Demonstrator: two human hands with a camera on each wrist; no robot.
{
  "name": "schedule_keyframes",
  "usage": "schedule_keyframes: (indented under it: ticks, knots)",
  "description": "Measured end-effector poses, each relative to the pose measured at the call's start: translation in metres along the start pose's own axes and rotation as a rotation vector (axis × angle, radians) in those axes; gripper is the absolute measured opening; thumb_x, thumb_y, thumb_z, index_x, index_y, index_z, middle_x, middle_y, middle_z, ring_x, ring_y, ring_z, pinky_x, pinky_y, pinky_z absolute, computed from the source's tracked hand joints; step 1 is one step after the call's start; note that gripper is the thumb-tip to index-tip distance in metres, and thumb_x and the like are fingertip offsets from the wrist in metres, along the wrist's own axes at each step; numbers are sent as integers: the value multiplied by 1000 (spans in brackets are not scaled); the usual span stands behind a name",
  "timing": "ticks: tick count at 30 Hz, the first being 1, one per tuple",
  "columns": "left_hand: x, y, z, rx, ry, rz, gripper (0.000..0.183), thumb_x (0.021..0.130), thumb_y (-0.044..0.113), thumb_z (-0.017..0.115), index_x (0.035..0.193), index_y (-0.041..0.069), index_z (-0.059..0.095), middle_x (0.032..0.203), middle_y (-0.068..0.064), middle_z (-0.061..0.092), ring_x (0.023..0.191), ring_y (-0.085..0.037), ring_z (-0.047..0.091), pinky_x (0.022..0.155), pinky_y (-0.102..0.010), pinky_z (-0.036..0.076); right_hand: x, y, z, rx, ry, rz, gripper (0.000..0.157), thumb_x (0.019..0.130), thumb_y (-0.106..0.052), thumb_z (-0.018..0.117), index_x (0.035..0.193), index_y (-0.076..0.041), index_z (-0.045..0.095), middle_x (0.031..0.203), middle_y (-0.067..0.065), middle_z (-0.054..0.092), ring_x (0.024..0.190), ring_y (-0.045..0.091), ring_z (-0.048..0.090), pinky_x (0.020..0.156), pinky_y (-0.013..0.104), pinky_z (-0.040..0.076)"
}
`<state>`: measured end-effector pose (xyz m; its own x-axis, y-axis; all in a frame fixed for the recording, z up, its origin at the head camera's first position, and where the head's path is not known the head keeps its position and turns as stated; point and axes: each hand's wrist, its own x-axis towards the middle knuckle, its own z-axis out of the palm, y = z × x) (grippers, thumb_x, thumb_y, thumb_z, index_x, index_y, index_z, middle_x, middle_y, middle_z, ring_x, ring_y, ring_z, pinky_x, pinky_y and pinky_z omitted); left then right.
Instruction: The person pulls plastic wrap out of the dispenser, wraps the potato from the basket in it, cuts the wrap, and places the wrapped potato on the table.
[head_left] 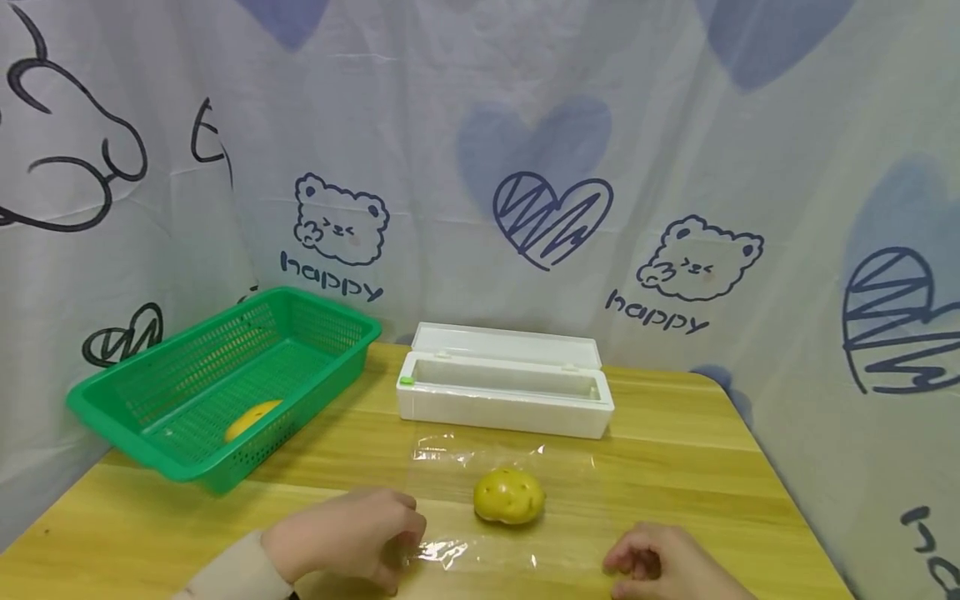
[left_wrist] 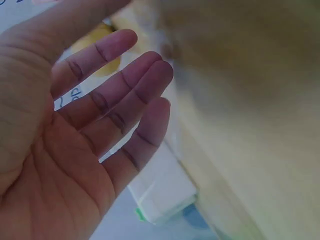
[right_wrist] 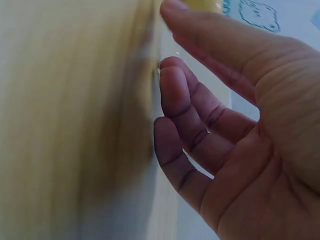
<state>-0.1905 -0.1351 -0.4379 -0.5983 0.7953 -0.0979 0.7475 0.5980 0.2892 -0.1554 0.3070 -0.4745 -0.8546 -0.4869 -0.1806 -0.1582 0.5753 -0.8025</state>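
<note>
A yellow potato (head_left: 509, 497) sits on a sheet of clear plastic film (head_left: 442, 552) spread on the table. My left hand (head_left: 356, 533) is at the sheet's near left corner, fingers bent loosely down toward the tabletop. At the near right corner is my right hand (head_left: 667, 562), its thumb and forefinger curved toward each other. The left wrist view has the left hand (left_wrist: 95, 115) with relaxed fingers and a bare palm. In the right wrist view, the right hand (right_wrist: 235, 130) has loosely bent fingers close to the table, nothing visible in its palm.
Behind the film stands a long white wrap box (head_left: 502, 421) with its lid (head_left: 506, 343) raised. A green plastic basket (head_left: 135, 433) at the left has another yellow potato (head_left: 251, 419) inside. A printed curtain (head_left: 450, 292) hangs round the wooden table (head_left: 675, 450).
</note>
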Motion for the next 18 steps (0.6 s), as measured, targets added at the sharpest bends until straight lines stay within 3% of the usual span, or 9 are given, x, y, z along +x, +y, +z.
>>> schedule_keyframes:
  ticks: [8,13,18]
  knots:
    - [-13,-8,11,-2,83,61,22,82,11,91,85,27,76,85,19,58,73,7,48,69,-12,47,2,4,1,-64,-19,-173,2,96,-17,81,94,-15,81,87,-14,67,75,-6,58,62,21,53]
    - [-16,-11,17,44,149,120,24,87,7,87,79,27,75,84,18,59,72,9,48,68,-8,45,4,6,1,-76,-55,-145,7,99,-20,78,94,-14,78,86,-14,65,73,-5,56,60,22,51]
    - [-19,-13,21,48,185,136,26,88,4,82,79,26,71,83,17,57,71,8,46,66,-7,43,6,7,1,-98,-107,-96,12,104,-24,72,96,-15,74,83,-16,63,71,-5,55,59,21,50]
